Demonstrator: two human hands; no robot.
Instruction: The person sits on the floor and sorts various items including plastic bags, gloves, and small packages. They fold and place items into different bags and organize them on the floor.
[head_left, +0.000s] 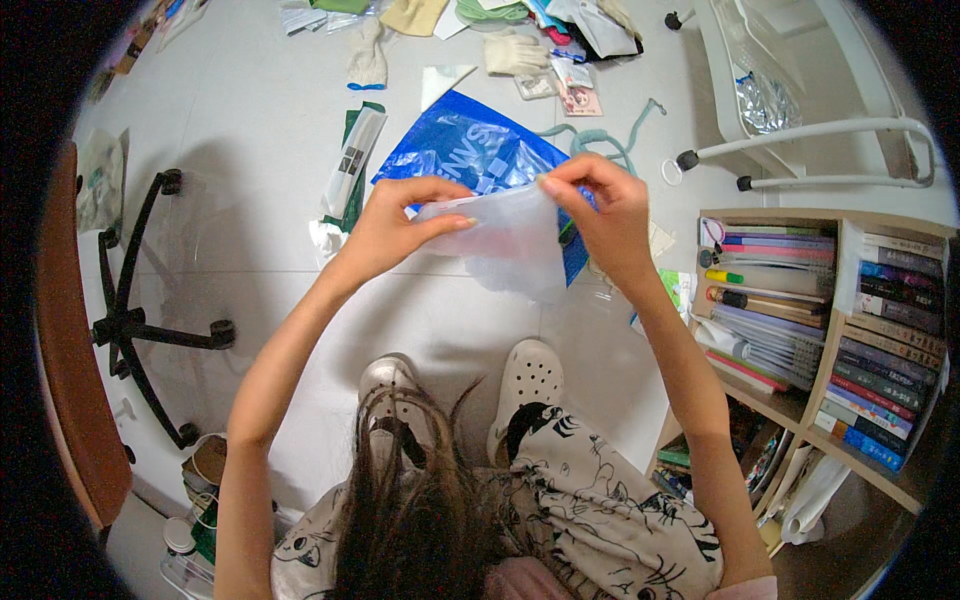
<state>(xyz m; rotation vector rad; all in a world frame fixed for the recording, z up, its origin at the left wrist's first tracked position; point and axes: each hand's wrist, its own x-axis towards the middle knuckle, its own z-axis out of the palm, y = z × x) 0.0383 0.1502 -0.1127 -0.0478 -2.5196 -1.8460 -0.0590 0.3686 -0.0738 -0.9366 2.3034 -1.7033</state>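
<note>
A translucent whitish plastic bag (517, 247) hangs between my two hands above the floor. My left hand (409, 217) pinches its left end between thumb and fingers. At the upper right corner, the thumb and fingertips of my right hand (604, 206) grip the edge. Something reddish shows faintly through the film; I cannot tell what it is. Beneath the bag, a large blue plastic bag (450, 135) with white lettering lies on the floor, partly hidden by my hands. A clear-wrapped packet (356, 161) rests on a dark green piece to its left.
Knitted gloves (516, 54), small packets (579, 99) and a teal cord (600, 139) lie on the floor ahead. A black chair base (124, 326) stands left. On the right are a white wheeled cart (810, 135) and a wooden bookshelf (832, 315). My clogs (531, 379) are below.
</note>
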